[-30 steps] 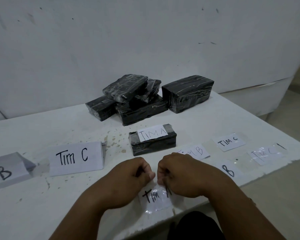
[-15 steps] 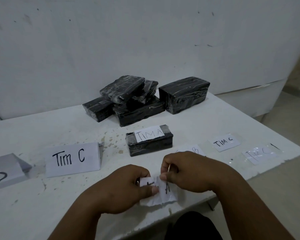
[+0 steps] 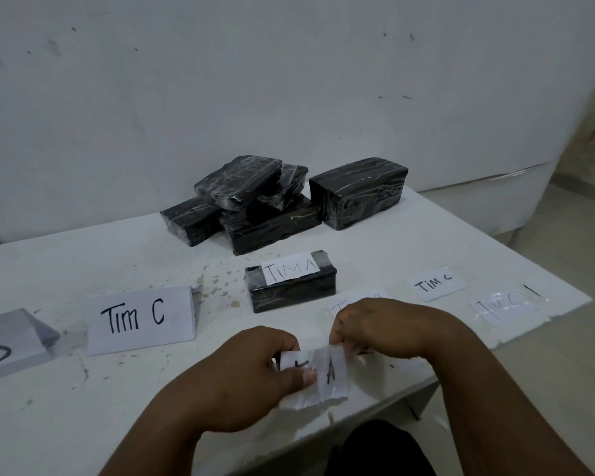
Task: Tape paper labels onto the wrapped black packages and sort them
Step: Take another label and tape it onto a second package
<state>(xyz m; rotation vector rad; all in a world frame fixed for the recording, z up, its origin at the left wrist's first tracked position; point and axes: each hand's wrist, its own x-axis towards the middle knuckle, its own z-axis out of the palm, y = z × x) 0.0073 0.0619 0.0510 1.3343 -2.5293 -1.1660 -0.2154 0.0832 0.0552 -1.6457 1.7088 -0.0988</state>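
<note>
our left hand [image 3: 255,369] and right hand [image 3: 375,329] have now peeled the paper label [image 3: 323,376] off the worktop [image 3: 66,407], both pinching it; next an unlabelled package [image 3: 358,192].

A package [image 3: 291,281] at centre is showing "TIM A"; the folded card [image 3: 141,319] at left is reading "Tim C" (a loose slip [image 3: 436,282] at right likewise).

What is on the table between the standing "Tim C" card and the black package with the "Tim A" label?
In the head view, only bare, speckled table lies between the card and the labelled package.
</note>
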